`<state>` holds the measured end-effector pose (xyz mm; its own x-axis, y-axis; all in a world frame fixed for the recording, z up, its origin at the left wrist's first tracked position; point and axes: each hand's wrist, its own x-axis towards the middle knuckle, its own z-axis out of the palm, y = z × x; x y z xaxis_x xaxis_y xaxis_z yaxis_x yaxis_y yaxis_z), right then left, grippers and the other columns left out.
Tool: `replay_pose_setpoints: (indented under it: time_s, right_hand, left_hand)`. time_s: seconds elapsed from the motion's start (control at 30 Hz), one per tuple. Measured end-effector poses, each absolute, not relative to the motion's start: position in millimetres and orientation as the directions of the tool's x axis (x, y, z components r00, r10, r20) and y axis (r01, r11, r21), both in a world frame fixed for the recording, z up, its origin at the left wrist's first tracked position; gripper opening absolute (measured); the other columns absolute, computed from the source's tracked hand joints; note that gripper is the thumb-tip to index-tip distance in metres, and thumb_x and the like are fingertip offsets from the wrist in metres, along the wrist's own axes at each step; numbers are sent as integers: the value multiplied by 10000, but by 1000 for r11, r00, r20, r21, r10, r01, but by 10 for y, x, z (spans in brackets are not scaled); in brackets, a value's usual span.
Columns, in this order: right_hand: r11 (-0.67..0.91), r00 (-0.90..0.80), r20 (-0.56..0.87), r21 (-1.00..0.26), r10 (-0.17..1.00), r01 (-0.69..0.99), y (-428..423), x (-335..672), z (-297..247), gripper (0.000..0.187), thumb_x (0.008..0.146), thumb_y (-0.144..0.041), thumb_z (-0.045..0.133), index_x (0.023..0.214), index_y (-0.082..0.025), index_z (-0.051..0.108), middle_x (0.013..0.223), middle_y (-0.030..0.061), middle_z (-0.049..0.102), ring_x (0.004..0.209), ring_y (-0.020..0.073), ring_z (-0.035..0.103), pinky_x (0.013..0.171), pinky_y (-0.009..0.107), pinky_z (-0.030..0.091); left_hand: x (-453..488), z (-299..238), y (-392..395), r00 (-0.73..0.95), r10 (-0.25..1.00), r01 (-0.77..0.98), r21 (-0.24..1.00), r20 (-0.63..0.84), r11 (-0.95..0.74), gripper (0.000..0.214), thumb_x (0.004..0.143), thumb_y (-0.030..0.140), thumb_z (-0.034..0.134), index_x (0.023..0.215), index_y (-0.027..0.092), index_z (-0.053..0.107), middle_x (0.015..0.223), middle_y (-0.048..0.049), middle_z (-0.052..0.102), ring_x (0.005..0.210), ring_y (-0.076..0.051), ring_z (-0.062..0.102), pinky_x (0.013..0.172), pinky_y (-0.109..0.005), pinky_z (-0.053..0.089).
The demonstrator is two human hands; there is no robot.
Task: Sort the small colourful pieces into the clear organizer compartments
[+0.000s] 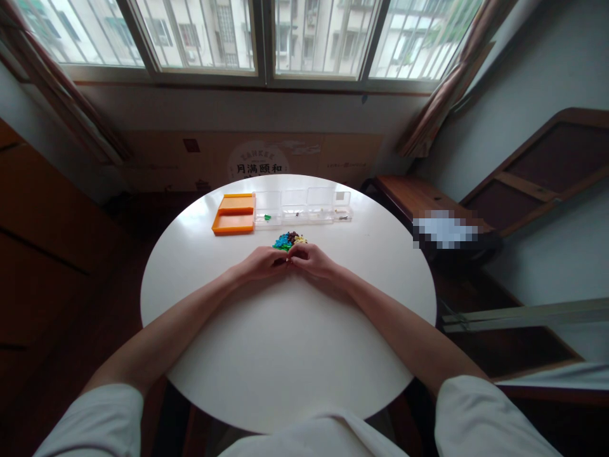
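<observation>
Fingers of our L hand (pixel 264 261) & R hand (pixel 311 258) pinch narrow, we can't tell on what, just nearside of a small blue/brown/cream/green pcs pile (pixel 286 240) on the round white table (pixel 276 355), so a careless nudge could scatter it.

The bench (pixel 285 343) has a smooth, glossy top. At the frame's centre, the small pieces (pixel 285 240) look like plastic; above them, the tray (pixel 233 231) seems opaque plastic, the boxes (pixel 294 197) shiny, transparent plastic. The upper-right curtain (pixel 440 101) and lower-right sleeve (pixel 480 412) are matt cloth; the seat (pixel 409 193) at right looks like smooth wood.
</observation>
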<state>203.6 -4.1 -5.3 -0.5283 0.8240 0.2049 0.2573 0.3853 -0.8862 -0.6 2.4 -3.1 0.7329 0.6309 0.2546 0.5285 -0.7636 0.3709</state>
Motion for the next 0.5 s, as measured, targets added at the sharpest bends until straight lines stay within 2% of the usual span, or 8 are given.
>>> replay_pose_setpoints:
  time_s: [0.3, 0.5]
  right_hand:
    - [442, -532, 233, -843, 814, 308, -37, 2039, -48, 156, 751, -163, 539, 847, -127, 656, 785, 33, 654, 727, 136, 575, 692, 259, 449]
    - [448, -539, 233, -838, 810, 311, -43, 2046, -41, 160, 748, -148, 544, 857, -135, 660, 792, 22, 654, 728, 126, 569, 712, 257, 452]
  left_hand:
    - [-5, -14, 19, 736, 631, 538, 355, 244, -764, 265, 891, 310, 473, 852, 158, 687, 699, 1, 647, 558, -62, 461, 558, -166, 289]
    - [-4, 12, 1, 737, 634, 537, 366, 234, -760, 281, 897, 325, 461, 917, 164, 691, 706, 3, 644, 573, -65, 465, 579, -164, 300]
